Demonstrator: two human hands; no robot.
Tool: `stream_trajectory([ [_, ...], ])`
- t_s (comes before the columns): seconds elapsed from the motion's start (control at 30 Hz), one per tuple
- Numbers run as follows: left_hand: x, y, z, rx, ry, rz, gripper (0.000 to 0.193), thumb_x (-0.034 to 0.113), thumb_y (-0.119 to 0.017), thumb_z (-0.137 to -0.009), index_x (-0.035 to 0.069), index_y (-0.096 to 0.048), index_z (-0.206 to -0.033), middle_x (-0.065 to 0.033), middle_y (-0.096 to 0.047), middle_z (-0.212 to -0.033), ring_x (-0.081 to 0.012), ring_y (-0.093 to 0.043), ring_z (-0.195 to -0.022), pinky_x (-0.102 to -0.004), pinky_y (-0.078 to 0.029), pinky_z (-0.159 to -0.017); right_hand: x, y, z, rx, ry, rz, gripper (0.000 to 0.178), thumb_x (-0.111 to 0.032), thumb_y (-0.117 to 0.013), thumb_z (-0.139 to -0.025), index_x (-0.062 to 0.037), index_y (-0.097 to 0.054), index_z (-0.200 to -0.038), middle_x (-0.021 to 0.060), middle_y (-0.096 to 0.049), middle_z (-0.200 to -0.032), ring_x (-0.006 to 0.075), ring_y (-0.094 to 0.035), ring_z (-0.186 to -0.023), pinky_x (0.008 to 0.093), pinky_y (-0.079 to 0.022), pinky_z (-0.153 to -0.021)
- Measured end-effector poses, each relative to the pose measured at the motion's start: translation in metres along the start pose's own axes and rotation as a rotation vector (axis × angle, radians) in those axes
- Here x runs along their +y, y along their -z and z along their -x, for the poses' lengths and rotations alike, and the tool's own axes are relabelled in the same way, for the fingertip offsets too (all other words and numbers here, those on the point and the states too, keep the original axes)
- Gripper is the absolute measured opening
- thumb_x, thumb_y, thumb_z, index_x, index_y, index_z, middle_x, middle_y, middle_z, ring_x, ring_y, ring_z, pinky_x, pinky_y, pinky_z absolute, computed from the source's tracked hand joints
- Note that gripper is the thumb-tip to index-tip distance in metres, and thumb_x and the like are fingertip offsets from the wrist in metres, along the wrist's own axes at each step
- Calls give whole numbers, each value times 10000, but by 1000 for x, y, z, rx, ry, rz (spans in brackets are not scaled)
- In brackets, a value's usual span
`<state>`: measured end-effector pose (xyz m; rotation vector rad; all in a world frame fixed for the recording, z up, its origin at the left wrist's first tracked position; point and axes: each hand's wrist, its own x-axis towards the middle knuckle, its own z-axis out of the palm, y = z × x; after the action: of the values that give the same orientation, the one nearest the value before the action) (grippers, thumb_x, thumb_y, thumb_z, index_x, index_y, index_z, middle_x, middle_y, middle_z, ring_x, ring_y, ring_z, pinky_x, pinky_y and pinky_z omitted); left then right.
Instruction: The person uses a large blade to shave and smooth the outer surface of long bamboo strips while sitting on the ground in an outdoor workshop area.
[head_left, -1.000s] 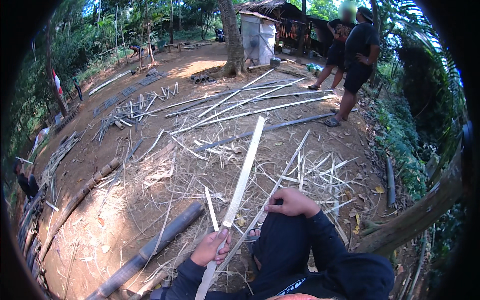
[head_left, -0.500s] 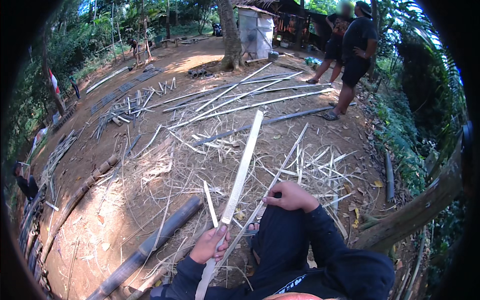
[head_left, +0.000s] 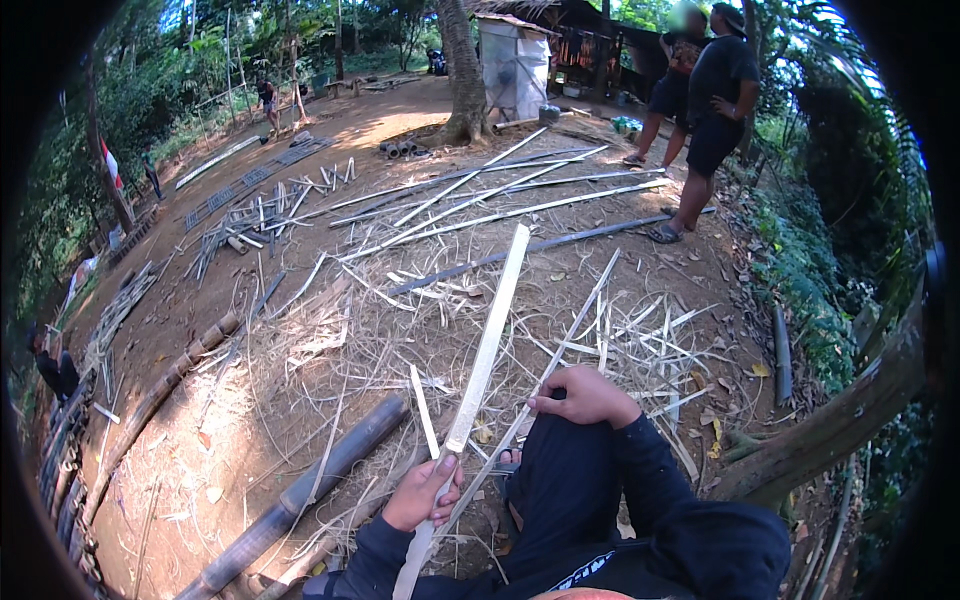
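fingers (l) (head_left: 454, 487) rnd flat pale bamboo strip (head_left: 486, 345)

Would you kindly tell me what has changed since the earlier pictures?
The distant person at upper left, stooped before, now stands more upright. Nothing was grasped or released: the left hand keeps its grip on the long pale strip, and the right hand rests on the knee.

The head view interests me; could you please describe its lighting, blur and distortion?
In the head view, sunlight brightens the ground left of the dark bamboo pole, and foliage at right sinks into shadow; the left hand and pale strip look clear, a standing person's head is blurred, and the fisheye circle ends in black corners.
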<state>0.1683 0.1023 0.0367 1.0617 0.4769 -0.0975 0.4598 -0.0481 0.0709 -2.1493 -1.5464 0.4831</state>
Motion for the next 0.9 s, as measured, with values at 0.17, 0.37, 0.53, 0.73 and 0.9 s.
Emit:
stream_trajectory([
  [0.17, -1, 0, 1, -5, -10, 0, 421, 462, -434, -1036, 58, -495, -934, 21, -397, -604, -52, -358, -399, -215, -343, -377, 4, -2, -1, 21, 21, -25, 327, -381, -682, -899, -61, -748, -879, 134, -701, -803, 284, -677, -750, 382, -516, -692],
  [0.37, 5, -14, 4, 49, -5, -70, 420, 458, -429, -1039, 56, -491, -934, 23, -389, -605, -60, -357, -406, -223, -334, -381, 49, -4, -1, 83, -112, -568, 337, -343, -632, -947, -24, -725, -1002, 97, -721, -912, 186, -672, -883, 351, -514, -807],
  [0.53, 8, -36, 11, 22, 5, -91, 415, 468, -418, -1038, 69, -494, -957, 17, -392, -625, -66, -365, -439, -224, -340, -419, 137, -56, 20, 104, -209, -651, 332, -319, -611, -934, -106, -687, -1177, 140, -708, -1100, 238, -668, -986, 334, -489, -909],
  [0.73, 33, -66, 25, -48, 65, -64, 428, 470, -397, -1042, 53, -487, -999, 5, -403, -655, -73, -379, -454, -230, -361, -437, 261, -212, 54, 8, -588, 69, 332, -306, -592, -930, -131, -652, -1206, 171, -666, -1153, 270, -641, -1049, 370, -484, -922],
  [0.9, 15, -27, 16, -11, 38, -20, 405, 448, -390, -1050, 59, -488, -994, 7, -398, -649, -70, -367, -446, -234, -354, -429, 290, -282, 75, 70, -901, 240, 350, -297, -575, -934, -140, -610, -1245, 172, -634, -1185, 285, -619, -1074, 396, -483, -919],
])
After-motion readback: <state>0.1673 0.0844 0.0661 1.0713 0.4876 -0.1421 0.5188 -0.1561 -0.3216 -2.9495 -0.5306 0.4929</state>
